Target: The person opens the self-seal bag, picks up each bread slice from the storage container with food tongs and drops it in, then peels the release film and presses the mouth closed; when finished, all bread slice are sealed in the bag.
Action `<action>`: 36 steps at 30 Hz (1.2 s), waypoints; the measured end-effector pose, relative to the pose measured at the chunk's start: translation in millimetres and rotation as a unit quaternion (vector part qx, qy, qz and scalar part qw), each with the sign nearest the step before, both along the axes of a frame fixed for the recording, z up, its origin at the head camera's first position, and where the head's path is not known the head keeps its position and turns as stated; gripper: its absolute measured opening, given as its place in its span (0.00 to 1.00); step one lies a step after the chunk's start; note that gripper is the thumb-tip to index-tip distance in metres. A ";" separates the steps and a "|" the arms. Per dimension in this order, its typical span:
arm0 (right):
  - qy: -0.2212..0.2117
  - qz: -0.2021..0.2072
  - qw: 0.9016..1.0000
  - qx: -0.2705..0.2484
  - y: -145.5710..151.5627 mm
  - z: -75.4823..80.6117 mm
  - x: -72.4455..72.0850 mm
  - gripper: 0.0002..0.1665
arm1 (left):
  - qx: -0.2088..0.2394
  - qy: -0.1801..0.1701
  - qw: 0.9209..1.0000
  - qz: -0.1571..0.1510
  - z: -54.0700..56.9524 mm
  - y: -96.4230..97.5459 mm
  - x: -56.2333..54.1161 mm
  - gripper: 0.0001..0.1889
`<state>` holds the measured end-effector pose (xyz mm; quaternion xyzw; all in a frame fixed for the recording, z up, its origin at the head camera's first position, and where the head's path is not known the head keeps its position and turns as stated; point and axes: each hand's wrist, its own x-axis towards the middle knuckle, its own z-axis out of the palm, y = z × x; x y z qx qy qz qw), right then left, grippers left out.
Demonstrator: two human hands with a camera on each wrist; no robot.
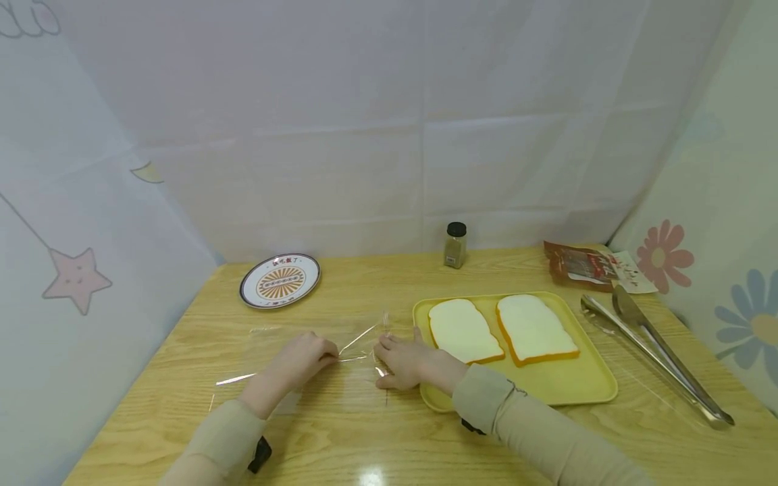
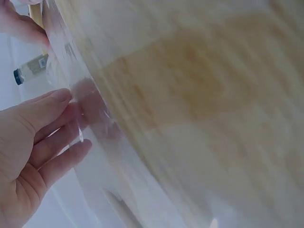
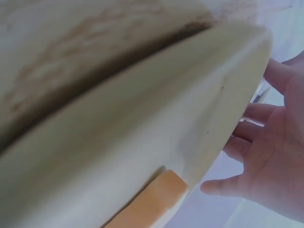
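A clear plastic sheet [image 1: 346, 385] lies on the wooden table left of the yellow tray. My left hand [image 1: 306, 358] pinches the sheet; in the left wrist view the left hand [image 2: 42, 142] has thumb and forefinger together at the film's edge, the other fingers loosely bent. My right hand [image 1: 404, 361] rests on the sheet's right end, beside the tray's left rim, its fingers spread. In the right wrist view the right hand [image 3: 270, 137] appears past the tray wall [image 3: 237, 71], which hides its fingertips. Two bread slices [image 1: 464, 331] [image 1: 535, 327] lie on the tray [image 1: 547, 385].
A patterned plate [image 1: 281, 280] is at the back left. A black-capped seasoning jar [image 1: 455, 245] stands near the back wall. At the right are a brown food packet [image 1: 580, 265] and metal tongs [image 1: 662, 364]. Cloth walls enclose the table.
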<state>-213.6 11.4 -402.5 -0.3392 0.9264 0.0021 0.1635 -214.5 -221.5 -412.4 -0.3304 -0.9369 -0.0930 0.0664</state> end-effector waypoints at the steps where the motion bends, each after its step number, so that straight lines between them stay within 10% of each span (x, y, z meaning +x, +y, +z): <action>1: -0.001 0.000 1.000 -0.002 0.2 -0.1 -0.1 0.41 | 0.004 -0.003 1.000 0.001 -0.3 -0.3 -0.3 0.03; 21: -0.022 0.008 0.999 -0.025 1.3 1.1 -4.2 0.44 | 0.006 -0.015 1.000 -0.011 4.2 -2.2 1.4 0.09; 36: -0.008 0.016 1.000 -0.010 -2.4 0.4 -3.3 0.43 | 0.104 0.003 0.994 0.024 -1.7 -2.9 -0.6 0.06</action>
